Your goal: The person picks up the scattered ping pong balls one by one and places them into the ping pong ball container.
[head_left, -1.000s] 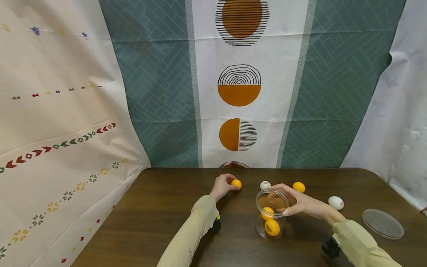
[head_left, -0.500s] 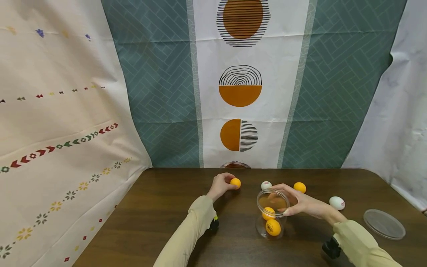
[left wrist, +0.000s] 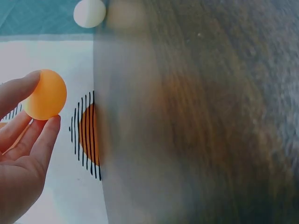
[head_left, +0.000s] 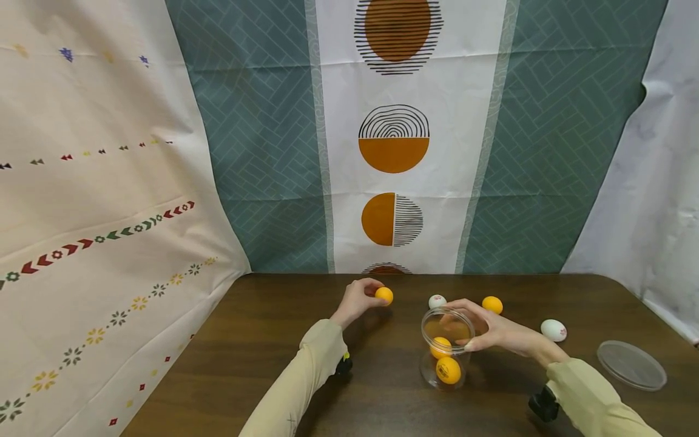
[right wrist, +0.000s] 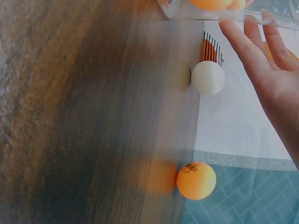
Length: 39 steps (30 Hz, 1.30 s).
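My left hand (head_left: 358,302) pinches an orange ping-pong ball (head_left: 384,295) between thumb and fingertips. In the left wrist view the same orange ball (left wrist: 49,95) appears just above the tabletop. My right hand (head_left: 491,331) grips the rim of a clear plastic jar (head_left: 448,328), thumb in front and fingers behind. Two orange ping-pong balls lie inside, the lower ball (head_left: 448,370) near the bottom. The jar stands upright on the table, its mouth uncovered. From the right wrist, the jar's clear wall (right wrist: 187,11) shows with the fingers of my right hand (right wrist: 266,65) against it.
Behind the jar sits a white ball (head_left: 436,302), with a loose orange ball (head_left: 492,304) to its right. Another white ball (head_left: 554,330) lies beyond my right wrist. A clear round lid (head_left: 631,365) rests at the right of the brown table (head_left: 262,340). Patterned cloths hang behind.
My left hand has drifted slightly left and upward with the orange ping-pong ball. The right hand and the jar have stayed in place.
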Motion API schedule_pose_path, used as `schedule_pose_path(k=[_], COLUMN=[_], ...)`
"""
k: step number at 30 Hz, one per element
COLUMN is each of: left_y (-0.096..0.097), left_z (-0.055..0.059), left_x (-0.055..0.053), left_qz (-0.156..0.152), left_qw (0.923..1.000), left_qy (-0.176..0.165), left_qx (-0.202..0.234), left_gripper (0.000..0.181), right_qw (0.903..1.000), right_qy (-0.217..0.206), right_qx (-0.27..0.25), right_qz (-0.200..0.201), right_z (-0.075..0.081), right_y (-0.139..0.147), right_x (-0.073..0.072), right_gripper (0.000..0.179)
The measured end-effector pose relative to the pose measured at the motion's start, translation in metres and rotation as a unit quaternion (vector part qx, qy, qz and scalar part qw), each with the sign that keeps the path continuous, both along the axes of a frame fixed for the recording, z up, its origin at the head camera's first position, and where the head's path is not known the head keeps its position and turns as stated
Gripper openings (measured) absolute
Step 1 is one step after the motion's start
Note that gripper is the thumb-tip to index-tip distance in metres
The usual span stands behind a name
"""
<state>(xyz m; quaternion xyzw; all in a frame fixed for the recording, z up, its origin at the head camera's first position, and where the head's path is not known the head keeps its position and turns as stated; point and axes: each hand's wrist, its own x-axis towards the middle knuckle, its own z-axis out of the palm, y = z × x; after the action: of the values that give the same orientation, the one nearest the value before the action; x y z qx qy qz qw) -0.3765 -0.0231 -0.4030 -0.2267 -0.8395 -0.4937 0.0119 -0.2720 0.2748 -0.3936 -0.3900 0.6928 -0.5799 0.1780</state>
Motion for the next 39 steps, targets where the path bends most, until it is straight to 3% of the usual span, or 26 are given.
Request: schedule_pose_path(k=[10,23,39], left_y=[-0.004,-0.006,-0.001], left_z=[0.006,0.020,0.032], left_x=[0.002,0.012,0.021], left_qz=[-0.001,-0.023,-0.058], left_qw=[1.0000,0.9992,0.9970], left_qy=[0.000,-0.001,0.022], left_qx=[0.004,0.032,0.046], left_gripper=[0.030,0.030,0.032], right_qw=[0.9998,0.9998,0.9995], right_qy=[0.014,0.011,0.017], right_qx=[0.011,0.016,0.020], right_qz=[-0.007,-0.009,-0.015], right_z=[-0.001,0.000,0.001], right_y=[0.001,0.001,0.000], right_x=[-0.002,-0.001,0.001], right_gripper=[0.063,0.063,0.063])
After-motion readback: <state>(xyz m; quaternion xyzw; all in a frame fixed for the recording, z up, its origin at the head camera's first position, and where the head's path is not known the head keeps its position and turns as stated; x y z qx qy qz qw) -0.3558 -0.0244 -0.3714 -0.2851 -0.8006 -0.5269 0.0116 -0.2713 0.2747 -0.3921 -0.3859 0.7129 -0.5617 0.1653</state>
